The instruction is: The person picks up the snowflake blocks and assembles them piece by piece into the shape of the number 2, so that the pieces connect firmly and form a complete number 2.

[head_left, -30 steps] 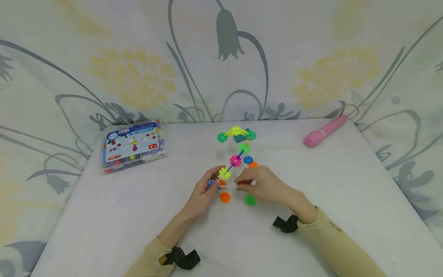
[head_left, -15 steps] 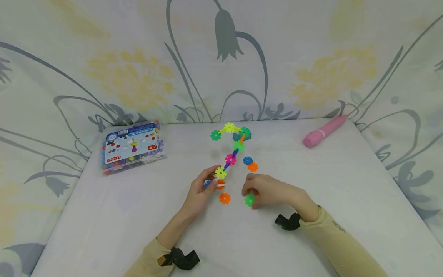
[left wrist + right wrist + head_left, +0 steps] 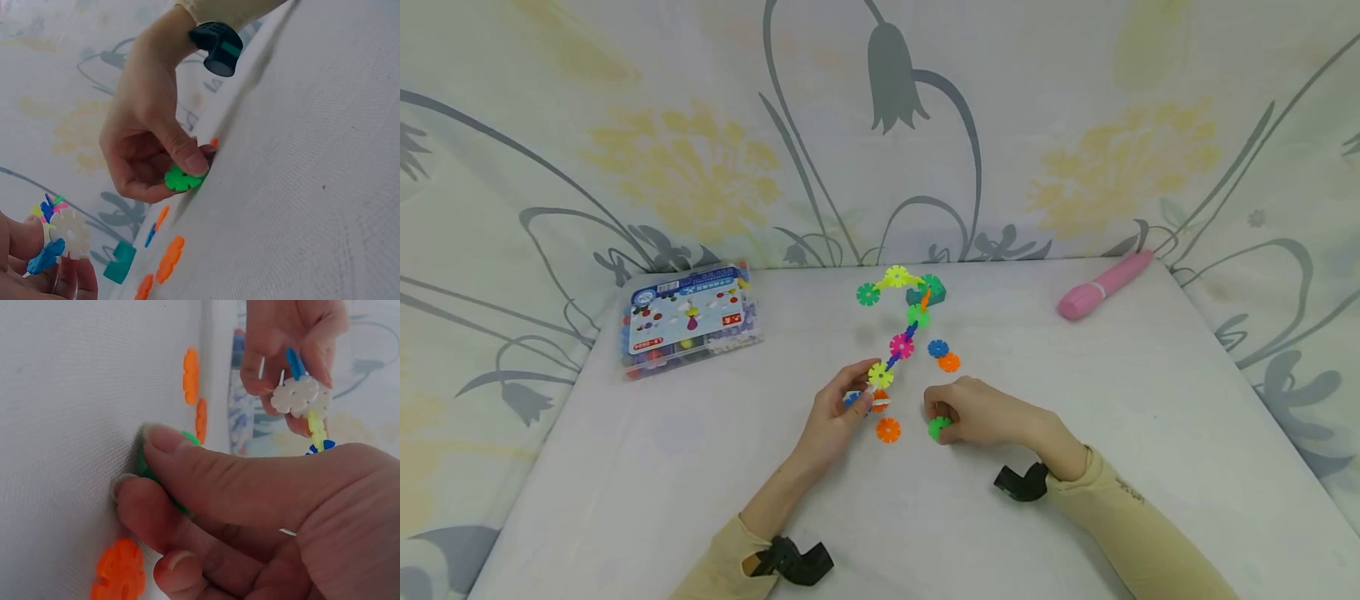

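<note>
My left hand (image 3: 829,421) grips the near end of a chain of notched plastic snowflake discs. A yellow disc (image 3: 881,374) and a pink disc (image 3: 902,346) are part of that chain. It curves away to green and yellow discs at the far end. White (image 3: 72,232) and blue (image 3: 47,256) discs sit at the held end in the left wrist view. My right hand (image 3: 981,414) pinches a bright green snowflake disc (image 3: 181,179) between thumb and finger, close to the table. The right wrist view shows the thumb covering much of this disc.
Loose on the white table lie an orange disc (image 3: 888,430), a blue disc (image 3: 937,348) and another orange disc (image 3: 950,362). A teal piece (image 3: 119,262) lies beyond. At back left is a clear plastic box (image 3: 692,321); a long pink object (image 3: 1105,283) lies back right.
My right hand has moved away from the chain, down to the green disc, and now pinches it. The chain in my left hand has shifted slightly left and turned.
</note>
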Motion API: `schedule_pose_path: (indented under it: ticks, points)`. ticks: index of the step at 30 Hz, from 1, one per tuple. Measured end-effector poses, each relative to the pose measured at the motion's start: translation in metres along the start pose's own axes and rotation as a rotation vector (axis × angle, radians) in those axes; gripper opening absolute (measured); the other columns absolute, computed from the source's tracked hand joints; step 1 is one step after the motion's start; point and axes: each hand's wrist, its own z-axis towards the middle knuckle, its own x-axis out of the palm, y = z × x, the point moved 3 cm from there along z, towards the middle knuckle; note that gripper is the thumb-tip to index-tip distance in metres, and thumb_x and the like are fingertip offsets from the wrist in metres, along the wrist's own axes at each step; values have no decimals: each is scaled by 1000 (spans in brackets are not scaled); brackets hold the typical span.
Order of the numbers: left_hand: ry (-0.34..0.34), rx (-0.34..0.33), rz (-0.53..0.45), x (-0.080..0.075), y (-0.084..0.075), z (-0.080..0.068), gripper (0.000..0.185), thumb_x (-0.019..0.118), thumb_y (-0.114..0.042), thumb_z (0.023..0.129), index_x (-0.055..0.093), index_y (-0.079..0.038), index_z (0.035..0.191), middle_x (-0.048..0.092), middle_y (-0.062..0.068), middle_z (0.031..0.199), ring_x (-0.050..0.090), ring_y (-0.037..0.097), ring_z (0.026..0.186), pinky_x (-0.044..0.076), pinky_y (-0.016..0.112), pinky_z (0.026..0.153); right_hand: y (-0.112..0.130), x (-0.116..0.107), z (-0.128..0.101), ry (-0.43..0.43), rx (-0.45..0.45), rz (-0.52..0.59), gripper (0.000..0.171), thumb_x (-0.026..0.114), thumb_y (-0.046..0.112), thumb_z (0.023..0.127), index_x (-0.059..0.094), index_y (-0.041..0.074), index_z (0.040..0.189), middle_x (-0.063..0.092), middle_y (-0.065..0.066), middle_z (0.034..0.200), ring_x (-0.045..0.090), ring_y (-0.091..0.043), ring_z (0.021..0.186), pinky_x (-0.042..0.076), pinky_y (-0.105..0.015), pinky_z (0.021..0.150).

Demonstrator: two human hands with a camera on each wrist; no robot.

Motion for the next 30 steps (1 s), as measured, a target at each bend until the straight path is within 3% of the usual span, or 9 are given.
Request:
schedule_pose_path:
  ticks: [8, 17, 22, 30]
  points:
    - [-10, -29, 19, 0, 1, 0, 44, 50, 4, 99, 53, -8, 142, 57, 14, 127, 49, 27, 117, 45, 18, 92, -3, 1, 3, -64, -34, -19, 11, 70, 5, 90, 67, 14, 95, 57, 8, 76, 50, -8, 69, 48, -23, 66]
    - [-16, -37, 17, 1, 2, 0, 44, 51, 3, 100, 53, -9, 142, 57, 15, 125, 49, 28, 116, 45, 17, 92, -3, -2, 4, -191, -117, -31, 20, 65, 0, 91, 72, 8, 107, 70, 3, 90, 53, -4, 69, 50, -22, 67]
    - [-13, -40, 5, 1, 3, 0, 43, 49, 3, 100, 53, -8, 142, 57, 15, 127, 50, 27, 116, 47, 16, 89, 1, -4, 3, -244, -154, 17, 22, 67, 2, 91, 75, 7, 111, 73, 3, 96, 52, -3, 69, 49, -21, 64]
    - [-15, -37, 11, 1, 2, -1, 42, 50, 3, 100, 52, -7, 141, 57, 16, 125, 50, 28, 116, 45, 17, 91, 8, -6, 3, -294, -131, 162, 24, 67, 3, 92, 71, 6, 115, 70, 5, 88, 62, -6, 80, 54, -24, 76]
